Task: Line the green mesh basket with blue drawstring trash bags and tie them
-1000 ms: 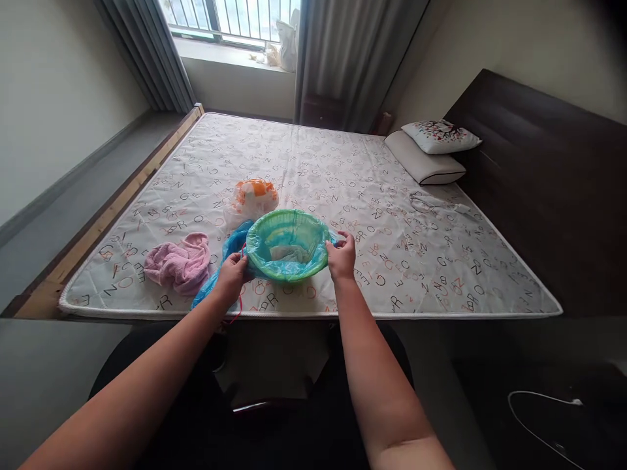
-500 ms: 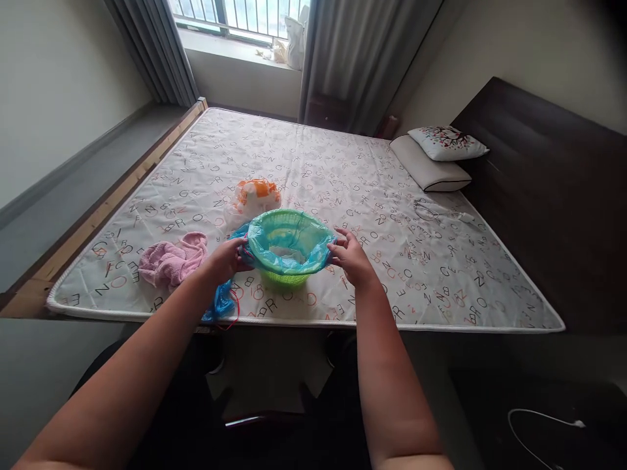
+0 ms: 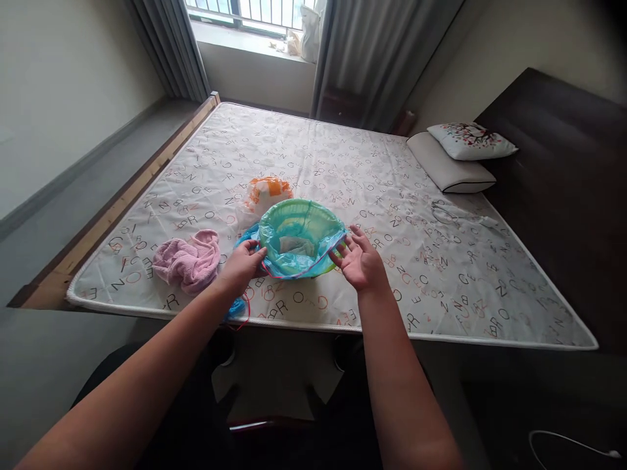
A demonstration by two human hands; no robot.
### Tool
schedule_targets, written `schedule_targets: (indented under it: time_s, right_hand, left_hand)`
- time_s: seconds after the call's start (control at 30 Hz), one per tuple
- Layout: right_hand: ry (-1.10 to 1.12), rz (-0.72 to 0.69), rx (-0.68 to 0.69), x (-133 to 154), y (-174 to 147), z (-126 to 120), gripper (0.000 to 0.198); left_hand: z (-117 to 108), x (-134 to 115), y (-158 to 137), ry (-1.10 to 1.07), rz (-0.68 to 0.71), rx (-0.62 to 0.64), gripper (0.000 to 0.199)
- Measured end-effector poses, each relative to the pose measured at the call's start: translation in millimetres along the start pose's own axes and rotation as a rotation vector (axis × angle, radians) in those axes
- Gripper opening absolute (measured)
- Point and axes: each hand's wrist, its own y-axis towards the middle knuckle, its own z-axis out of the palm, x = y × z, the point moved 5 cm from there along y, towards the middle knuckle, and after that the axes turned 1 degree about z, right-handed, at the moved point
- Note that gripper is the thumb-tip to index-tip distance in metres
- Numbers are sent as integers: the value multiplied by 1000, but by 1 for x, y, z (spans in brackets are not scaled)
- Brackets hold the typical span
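A green plastic basket (image 3: 337, 259), tilted toward me on the mattress, is lined with a thin blue plastic bag (image 3: 323, 258) with a pink drawstring edge. Something pale lies inside the lining. At the basket's left front, my left hand (image 3: 242, 266) pinches the bag's edge. My right hand (image 3: 363, 262), palm turned up, has its fingertips hooked at the bag's right edge, and its thumb stands apart. The front edge stretches tight between both hands. More blue plastic (image 3: 236, 307) and a pink string lie below my left hand.
A pink towel (image 3: 189, 261) lies crumpled left of the basket. Behind it sits a clear plastic package with orange print (image 3: 269, 189). Pillows (image 3: 455, 163) and a cable (image 3: 443, 212) are on the right of the letter-printed mattress (image 3: 441, 274), near the dark headboard (image 3: 563, 163).
The bag's front edge has come up off the basket's rim and is pulled toward me, showing its pink drawstring. My right hand has turned palm up. The view has shifted slightly.
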Motion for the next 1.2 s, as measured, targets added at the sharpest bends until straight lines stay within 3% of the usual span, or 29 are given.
schedule_targets:
  time_s: [0.17, 0.27, 0.4, 0.53, 0.77, 0.93, 1.1, 1.2]
  right_hand:
    - [51, -78, -97, 4, 12, -22, 36]
    - [32, -133, -89, 14, 13, -34, 26]
    - [-64, -235, 29, 24, 4, -27, 26]
    - [-96, -277, 67, 26, -2, -19, 31]
    - [-28, -444, -3, 52, -13, -18, 29]
    - [-87, -279, 130, 50, -18, -15, 39]
    - [-391, 11, 165, 21, -9, -20, 46]
    - [-517, 16, 94, 14, -4, -24, 52]
  left_hand:
    - [-22, -15, 10, 132, -45, -50, 35]
    - [-34, -27, 16, 126, -15, -5, 34]
    - [-29, -36, 11, 22, 163, 33, 38]
    - [-18, -40, 3, 54, 348, 13, 38]
    - [-40, -55, -7, 376, 700, -271, 33]
    - [-34, -62, -13, 504, 796, -222, 27]
    - [-22, -50, -2, 712, 634, -13, 10]
    - [-22, -41, 4, 788, 545, 82, 12]
